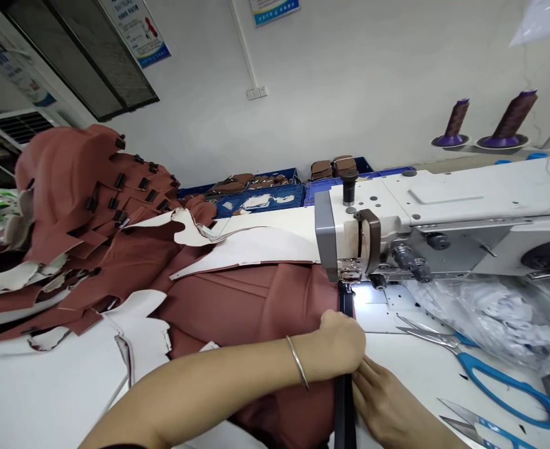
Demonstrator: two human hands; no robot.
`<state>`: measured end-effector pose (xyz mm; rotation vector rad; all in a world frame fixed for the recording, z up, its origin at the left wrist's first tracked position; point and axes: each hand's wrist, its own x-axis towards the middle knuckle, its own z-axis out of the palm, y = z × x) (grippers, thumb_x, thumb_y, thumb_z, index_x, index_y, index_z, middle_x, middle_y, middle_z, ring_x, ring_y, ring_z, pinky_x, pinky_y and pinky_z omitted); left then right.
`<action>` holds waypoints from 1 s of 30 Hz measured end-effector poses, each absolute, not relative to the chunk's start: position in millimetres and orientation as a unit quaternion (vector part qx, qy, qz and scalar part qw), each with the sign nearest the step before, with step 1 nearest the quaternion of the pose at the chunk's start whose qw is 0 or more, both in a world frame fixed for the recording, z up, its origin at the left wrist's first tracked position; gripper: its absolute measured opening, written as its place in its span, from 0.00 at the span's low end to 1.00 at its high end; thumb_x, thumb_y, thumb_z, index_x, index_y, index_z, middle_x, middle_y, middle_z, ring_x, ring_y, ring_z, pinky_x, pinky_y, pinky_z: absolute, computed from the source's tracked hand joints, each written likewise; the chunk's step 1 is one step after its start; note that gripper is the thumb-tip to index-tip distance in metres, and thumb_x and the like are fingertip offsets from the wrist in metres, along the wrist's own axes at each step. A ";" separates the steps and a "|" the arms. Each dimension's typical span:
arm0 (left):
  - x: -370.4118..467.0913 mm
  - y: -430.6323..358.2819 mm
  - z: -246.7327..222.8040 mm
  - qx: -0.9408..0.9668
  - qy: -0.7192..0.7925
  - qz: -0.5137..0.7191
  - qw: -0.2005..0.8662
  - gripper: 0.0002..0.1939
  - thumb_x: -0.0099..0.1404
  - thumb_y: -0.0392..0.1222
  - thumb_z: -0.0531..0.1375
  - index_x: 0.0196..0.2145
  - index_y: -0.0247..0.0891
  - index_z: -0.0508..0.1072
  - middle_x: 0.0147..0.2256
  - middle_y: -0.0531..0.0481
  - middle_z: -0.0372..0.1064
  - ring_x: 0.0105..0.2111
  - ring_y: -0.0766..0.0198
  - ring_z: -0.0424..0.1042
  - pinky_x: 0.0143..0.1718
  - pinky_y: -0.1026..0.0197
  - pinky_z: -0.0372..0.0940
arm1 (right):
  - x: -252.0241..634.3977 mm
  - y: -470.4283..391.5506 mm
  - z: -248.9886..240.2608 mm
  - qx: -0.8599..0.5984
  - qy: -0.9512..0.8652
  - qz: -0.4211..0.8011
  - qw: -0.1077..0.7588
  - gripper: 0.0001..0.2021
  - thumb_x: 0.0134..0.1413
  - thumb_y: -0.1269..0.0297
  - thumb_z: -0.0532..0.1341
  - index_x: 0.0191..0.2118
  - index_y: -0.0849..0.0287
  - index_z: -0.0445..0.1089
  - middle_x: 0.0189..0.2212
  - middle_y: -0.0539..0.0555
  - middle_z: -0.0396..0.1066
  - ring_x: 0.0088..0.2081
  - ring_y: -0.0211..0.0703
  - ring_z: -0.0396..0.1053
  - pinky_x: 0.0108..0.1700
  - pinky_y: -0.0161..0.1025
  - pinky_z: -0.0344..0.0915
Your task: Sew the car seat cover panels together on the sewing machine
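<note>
A reddish-brown leather or leather-like panel (pixel 247 299) with a white underside lies on the sewing machine's bed. Along its right edge a long black strip (pixel 345 418) runs up to the presser foot (pixel 348 274). My left hand (pixel 343 343), with a silver bangle at the wrist, is closed over the strip and the panel's edge just in front of the foot; its fingertips are hidden. Right below it, my right hand (pixel 378 396) has its fingers together at the strip's right side, partly under my left hand. The sewing machine (pixel 373 212) lights the needle area.
Blue-handled scissors (pixel 504 380) and thread snips (pixel 481 427) lie on the right, beside a clear plastic bag (pixel 494 312). Clipped brown pieces (pixel 88 187) are heaped at left. Blue crates (pixel 275 198) and thread cones (pixel 513 118) stand behind.
</note>
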<state>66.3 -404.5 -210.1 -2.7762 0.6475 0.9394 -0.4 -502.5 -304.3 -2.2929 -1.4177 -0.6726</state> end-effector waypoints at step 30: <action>100.5 -390.3 -232.9 -0.965 0.156 0.188 0.097 0.14 0.65 0.37 0.43 0.35 0.35 0.68 0.35 0.42 0.71 0.36 0.54 0.72 0.37 0.54 0.64 | 28.3 -498.3 -315.5 -0.862 -0.423 -0.248 0.129 0.19 0.53 0.66 0.55 0.48 0.73 0.68 0.46 0.66 0.69 0.53 0.57 0.60 0.60 0.50 0.51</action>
